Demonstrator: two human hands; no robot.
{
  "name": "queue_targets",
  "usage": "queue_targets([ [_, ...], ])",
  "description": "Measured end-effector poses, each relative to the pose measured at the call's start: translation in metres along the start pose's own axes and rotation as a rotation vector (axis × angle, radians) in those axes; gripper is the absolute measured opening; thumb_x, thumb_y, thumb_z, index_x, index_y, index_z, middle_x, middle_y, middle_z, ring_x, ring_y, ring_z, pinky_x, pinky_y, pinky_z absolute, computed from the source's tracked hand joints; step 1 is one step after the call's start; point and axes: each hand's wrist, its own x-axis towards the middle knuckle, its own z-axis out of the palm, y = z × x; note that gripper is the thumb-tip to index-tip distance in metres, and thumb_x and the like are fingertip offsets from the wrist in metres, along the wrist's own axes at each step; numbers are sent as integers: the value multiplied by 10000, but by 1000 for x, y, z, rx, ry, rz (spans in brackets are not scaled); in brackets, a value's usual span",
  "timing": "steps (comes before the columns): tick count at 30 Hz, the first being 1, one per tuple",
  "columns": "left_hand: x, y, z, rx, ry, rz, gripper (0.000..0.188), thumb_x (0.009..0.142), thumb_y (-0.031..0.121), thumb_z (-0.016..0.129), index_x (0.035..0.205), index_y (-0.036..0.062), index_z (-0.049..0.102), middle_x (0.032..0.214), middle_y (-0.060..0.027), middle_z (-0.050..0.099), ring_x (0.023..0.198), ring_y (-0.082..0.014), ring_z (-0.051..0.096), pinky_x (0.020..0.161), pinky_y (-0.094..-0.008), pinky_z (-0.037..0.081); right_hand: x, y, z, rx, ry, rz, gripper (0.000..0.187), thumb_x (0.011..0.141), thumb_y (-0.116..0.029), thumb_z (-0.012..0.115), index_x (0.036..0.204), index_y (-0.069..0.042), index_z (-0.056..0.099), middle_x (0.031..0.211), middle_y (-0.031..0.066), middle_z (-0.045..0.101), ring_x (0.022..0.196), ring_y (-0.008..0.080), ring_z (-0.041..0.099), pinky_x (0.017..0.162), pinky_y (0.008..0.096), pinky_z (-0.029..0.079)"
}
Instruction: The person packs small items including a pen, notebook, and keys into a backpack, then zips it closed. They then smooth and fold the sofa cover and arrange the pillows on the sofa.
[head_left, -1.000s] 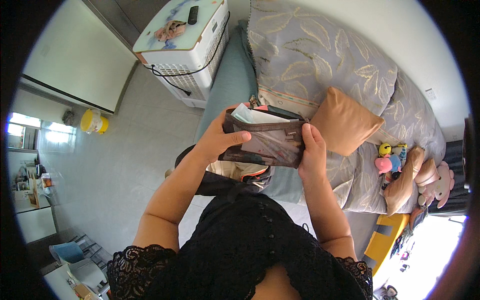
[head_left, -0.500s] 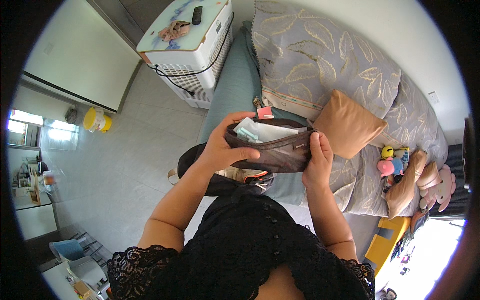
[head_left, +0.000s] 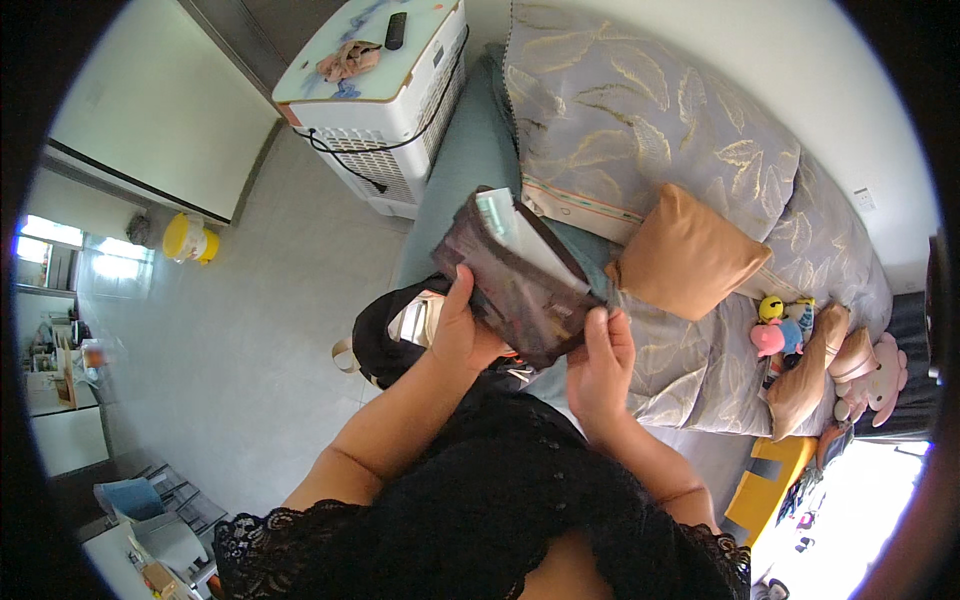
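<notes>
A dark, see-through mesh pouch point(head_left: 515, 285) is held up in front of me, slanting down toward the right. Its top edge gapes, and a white flat item point(head_left: 545, 250) with a pale green packet point(head_left: 497, 210) shows inside. My left hand point(head_left: 468, 335) supports the pouch from its lower left side, thumb on the front and fingers behind. At the right end, my right hand point(head_left: 603, 355) pinches the corner by the zipper. Below the pouch, a black bag point(head_left: 375, 335) lies open with light-coloured things in it, partly covered by my left hand and the pouch.
Behind the pouch is a sofa with a grey leaf-patterned cover point(head_left: 640, 90) and a tan cushion point(head_left: 690, 255). Soft toys point(head_left: 775, 330) sit farther right. A white appliance point(head_left: 385, 130) with a black cord stands at the back left. A yellow bucket point(head_left: 187, 238) is on the floor.
The pouch has turned, its right end dropping and its front tipping upward. My left hand has slid from the upper left rim to the lower side. My right hand has come down and left.
</notes>
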Motion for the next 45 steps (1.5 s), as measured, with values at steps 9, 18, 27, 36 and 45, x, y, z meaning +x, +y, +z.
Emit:
queue_targets([
  [9,-5,15,2,178,-74,-106,772,684,454,769,1271,71,447,1207,-89,548,1103,-249,541,934,-425,458,38,-95,45,-1073,-427,-345,242,752,-129,729,916,8,616,782,103,624,628,116,562,547,247,448],
  [18,-14,9,-10,131,-47,-169,831,679,530,733,1301,80,414,1243,-80,526,1134,-214,520,972,-392,437,53,-104,52,-991,-409,195,218,788,-150,676,895,16,584,641,45,589,525,75,528,484,245,431],
  [27,-14,4,-7,173,-75,-155,854,683,595,688,1302,72,419,1242,-85,529,1147,-228,513,990,-398,417,61,-97,59,-1103,-524,285,137,792,-89,646,848,-23,540,622,20,561,490,78,521,433,226,411],
  [36,-13,-4,-17,189,-11,-224,935,669,710,576,1319,61,396,1265,-115,510,1159,-248,505,979,-421,423,47,-96,42,-1106,-582,289,394,720,-78,662,1087,-29,525,726,76,618,647,155,597,619,291,482],
  [45,-17,3,-37,-33,-108,-218,972,647,710,594,1389,142,328,1347,-138,439,1222,-314,448,993,-523,386,60,-137,21,-710,-304,284,243,823,-87,594,1051,-10,572,726,25,588,519,53,514,398,196,412],
])
